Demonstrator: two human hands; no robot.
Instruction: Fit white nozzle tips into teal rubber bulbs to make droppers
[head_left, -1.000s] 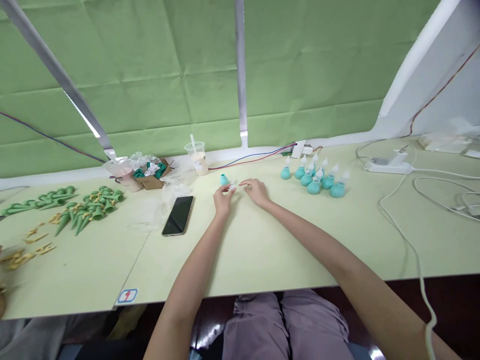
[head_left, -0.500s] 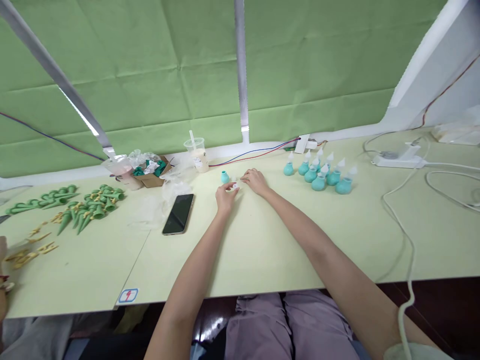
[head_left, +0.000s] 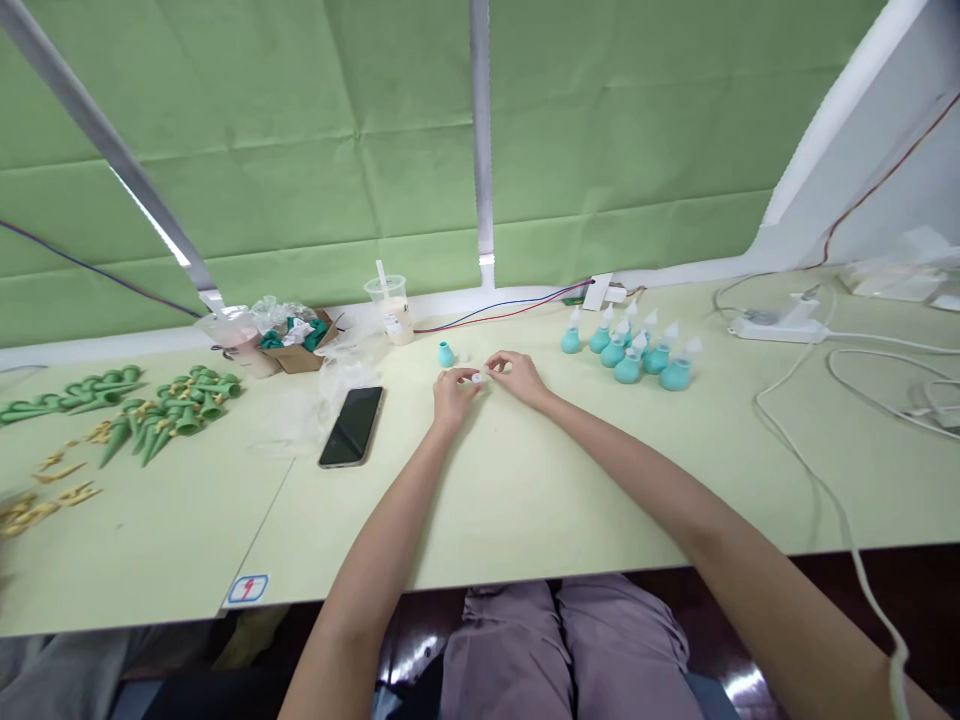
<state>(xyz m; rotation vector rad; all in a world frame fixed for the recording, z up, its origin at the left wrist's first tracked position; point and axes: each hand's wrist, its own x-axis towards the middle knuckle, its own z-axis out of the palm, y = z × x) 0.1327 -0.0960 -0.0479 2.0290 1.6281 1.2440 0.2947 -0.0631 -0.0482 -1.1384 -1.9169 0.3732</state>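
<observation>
My left hand (head_left: 454, 398) is closed in a pinch on a small white plastic piece (head_left: 476, 378), whose round end faces me. Just to its right, my right hand (head_left: 519, 380) is pinched too, fingertips close to that piece; what they hold is too small to make out. Behind my left hand stands a turquoise rubber bulb (head_left: 446, 355) with an open neck and no tip. A small translucent piece (head_left: 463, 357) lies beside it. Several turquoise bulbs (head_left: 628, 369) with clear pointed nozzles stand upright to the right of my right hand.
Left of my arms lie a black phone (head_left: 351, 427) and crumpled clear plastic bags (head_left: 300, 412). Drink cups (head_left: 396, 318) and a small cardboard box (head_left: 298, 357) stand behind. Green cone-shaped parts (head_left: 176, 412) lie far left. A power strip (head_left: 780, 322) with trailing white cables is at right.
My right hand has drawn back from the table surface to my left hand's white piece, its fingers now pinched. My left hand has turned slightly. The view has shifted a little.
</observation>
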